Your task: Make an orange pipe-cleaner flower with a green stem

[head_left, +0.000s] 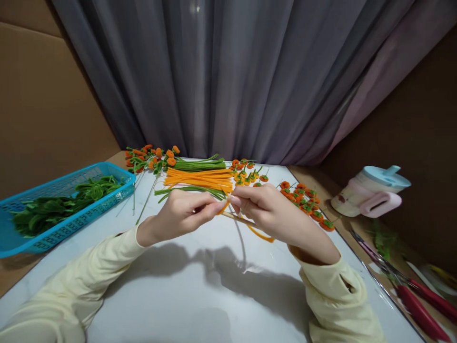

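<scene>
My left hand (189, 213) and my right hand (262, 205) nearly meet above the white tabletop (171, 295). Between their fingertips an orange pipe cleaner (262, 234) is pinched, looped near the left fingers, its tail curving below my right hand. A thin stick (237, 218) runs from the fingertips under my right hand. Just behind the hands lie a bundle of orange pipe cleaners (196, 178) and a bundle of green ones (200, 165). More green strands (193, 189) lie in front, partly hidden by my left hand.
A blue basket (71, 227) of green leaf pieces (46, 214) stands left. Orange flowers lie back left (153, 157), behind the hands (246, 175) and right (303, 197). A lidded cup (367, 190) and red-handled pliers (421, 309) are at the right. A grey curtain (214, 81) hangs behind.
</scene>
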A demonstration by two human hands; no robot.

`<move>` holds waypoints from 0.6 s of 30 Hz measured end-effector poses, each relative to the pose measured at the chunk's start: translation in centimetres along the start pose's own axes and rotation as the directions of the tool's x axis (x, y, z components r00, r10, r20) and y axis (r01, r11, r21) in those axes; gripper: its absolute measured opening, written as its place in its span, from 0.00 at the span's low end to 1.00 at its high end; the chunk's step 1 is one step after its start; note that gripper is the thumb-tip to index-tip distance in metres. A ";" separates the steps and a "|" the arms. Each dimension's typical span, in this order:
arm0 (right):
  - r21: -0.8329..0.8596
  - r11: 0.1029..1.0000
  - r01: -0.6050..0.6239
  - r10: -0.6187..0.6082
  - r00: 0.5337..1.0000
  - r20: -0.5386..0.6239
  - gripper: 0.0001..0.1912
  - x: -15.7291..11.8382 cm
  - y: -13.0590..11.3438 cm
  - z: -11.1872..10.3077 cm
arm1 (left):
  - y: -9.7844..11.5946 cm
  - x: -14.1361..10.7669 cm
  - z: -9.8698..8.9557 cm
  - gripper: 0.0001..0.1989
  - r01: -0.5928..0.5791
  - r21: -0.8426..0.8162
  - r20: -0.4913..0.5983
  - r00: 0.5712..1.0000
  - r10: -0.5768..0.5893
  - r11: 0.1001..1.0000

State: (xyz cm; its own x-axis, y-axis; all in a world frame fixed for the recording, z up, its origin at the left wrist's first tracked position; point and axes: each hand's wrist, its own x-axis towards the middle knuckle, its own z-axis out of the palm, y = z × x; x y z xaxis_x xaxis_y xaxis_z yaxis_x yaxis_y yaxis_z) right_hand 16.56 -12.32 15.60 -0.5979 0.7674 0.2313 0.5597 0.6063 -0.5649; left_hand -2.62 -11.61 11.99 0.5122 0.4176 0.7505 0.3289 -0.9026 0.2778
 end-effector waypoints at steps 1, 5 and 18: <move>-0.011 1.000 0.004 -0.003 0.999 0.031 0.17 -0.1 0.0 -0.2 | 0.1 0.1 -0.1 0.14 0.007 -0.038 0.021 1.000 -0.006 0.999; -0.001 1.000 0.028 -0.027 0.991 0.128 0.15 -0.3 0.1 -0.6 | 0.2 0.0 -0.4 0.16 0.097 -0.223 0.127 0.990 -0.069 0.970; 0.214 0.977 -0.003 -0.035 0.984 0.173 0.18 0.9 1.2 0.0 | -0.1 -0.5 0.3 0.18 0.500 -0.673 0.276 0.853 -0.442 0.545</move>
State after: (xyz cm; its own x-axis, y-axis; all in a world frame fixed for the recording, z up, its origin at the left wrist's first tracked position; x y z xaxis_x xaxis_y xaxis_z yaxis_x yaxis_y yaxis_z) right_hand 16.70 -10.91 15.07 -0.7074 0.6982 0.1102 0.4257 0.5452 -0.7222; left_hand -2.70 -11.74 11.43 0.5110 0.7842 0.3520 -0.0988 -0.3532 0.9303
